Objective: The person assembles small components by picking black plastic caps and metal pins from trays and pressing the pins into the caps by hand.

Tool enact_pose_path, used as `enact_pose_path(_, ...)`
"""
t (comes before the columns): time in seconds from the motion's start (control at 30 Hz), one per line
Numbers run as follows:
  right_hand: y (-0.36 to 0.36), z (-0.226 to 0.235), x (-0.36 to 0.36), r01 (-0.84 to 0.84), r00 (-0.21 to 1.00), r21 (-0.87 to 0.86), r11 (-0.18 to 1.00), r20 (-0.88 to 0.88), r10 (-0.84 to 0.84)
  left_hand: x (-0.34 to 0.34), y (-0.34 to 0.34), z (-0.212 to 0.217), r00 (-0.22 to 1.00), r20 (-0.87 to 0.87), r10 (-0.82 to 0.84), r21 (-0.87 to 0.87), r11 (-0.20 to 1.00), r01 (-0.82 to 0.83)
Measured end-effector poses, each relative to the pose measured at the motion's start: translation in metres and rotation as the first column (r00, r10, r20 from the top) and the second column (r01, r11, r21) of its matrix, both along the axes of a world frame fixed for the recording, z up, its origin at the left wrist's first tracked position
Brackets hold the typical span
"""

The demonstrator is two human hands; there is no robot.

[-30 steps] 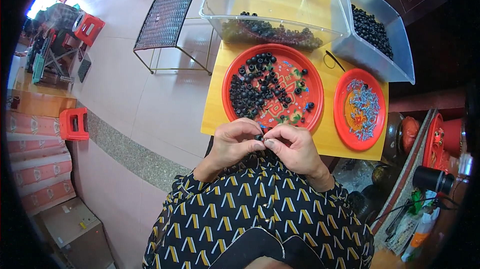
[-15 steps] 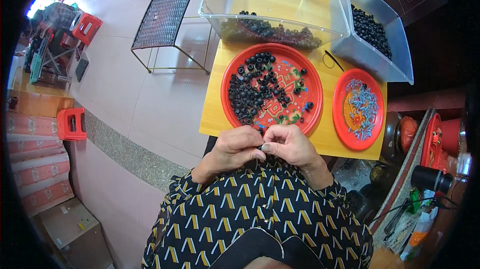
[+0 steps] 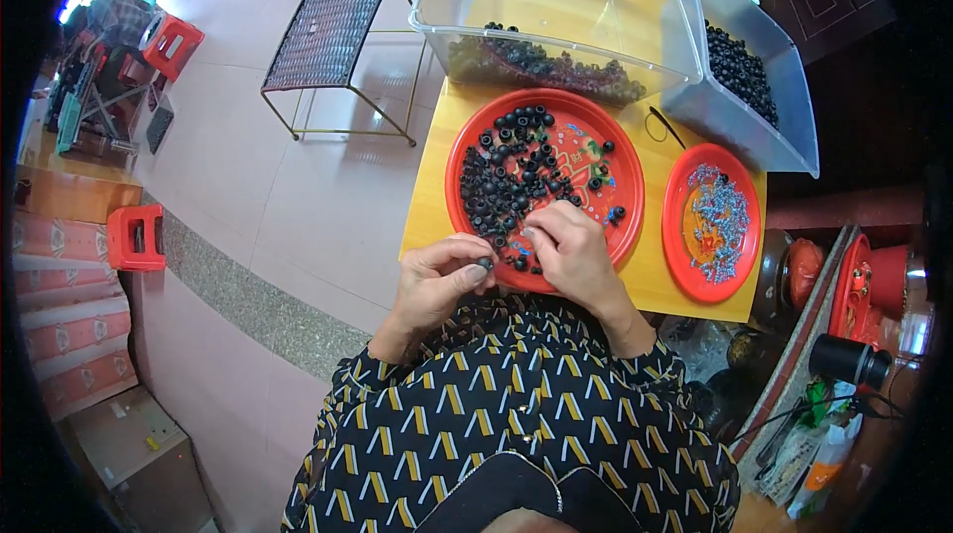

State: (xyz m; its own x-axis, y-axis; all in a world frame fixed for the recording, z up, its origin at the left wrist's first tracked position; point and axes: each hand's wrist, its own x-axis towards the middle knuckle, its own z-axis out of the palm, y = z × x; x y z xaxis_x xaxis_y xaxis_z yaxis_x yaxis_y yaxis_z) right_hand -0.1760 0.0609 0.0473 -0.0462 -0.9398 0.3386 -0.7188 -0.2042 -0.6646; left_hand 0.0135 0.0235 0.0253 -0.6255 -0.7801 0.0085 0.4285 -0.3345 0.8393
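Observation:
My left hand (image 3: 435,283) pinches a small dark round piece (image 3: 485,262) between thumb and fingertips, just off the near left rim of the red round tray (image 3: 632,225). Over the near part of that tray is my right hand (image 3: 576,255), its thumb and fingers pressed together. Whatever its fingertips hold, if anything, is hidden. Many small black round pieces with hollow openings (image 3: 493,198) lie heaped on the tray's left side, and a few are scattered to the right. A smaller red oval tray (image 3: 669,235) at the right bears many tiny silvery-blue pieces (image 3: 723,220).
A clear plastic bin (image 3: 556,42) with black pieces stands behind the round tray on the yellow table (image 3: 422,205). Another translucent bin (image 3: 774,146) is to its right. A thin black loop-ended item (image 3: 667,126) lies between. A woven stool (image 3: 323,32) stands at the left.
My hands were together at the tray's near edge. The right has moved forward over the tray; the left has drawn slightly left, still pinching the dark piece.

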Motion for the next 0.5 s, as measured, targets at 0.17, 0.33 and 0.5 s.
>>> enact_pose_path(0.17,-0.01,-0.012,0.006,0.003,0.984,0.019,1.0,-0.177,0.0,0.003,-0.002,0.003,0.999,0.019,0.045,0.151,0.987,-0.048)
enact_pose_path(0.33,-0.011,-0.012,0.01,0.031,0.951,0.035,0.999,-0.309,-0.019,0.005,-0.003,-0.002,0.998,0.021,0.066,0.158,0.985,-0.068)
enact_pose_path(0.5,-0.009,-0.01,0.013,0.042,0.929,0.064,0.997,-0.37,-0.015,-0.001,-0.005,0.002,0.998,0.02,0.064,0.157,0.985,-0.066)
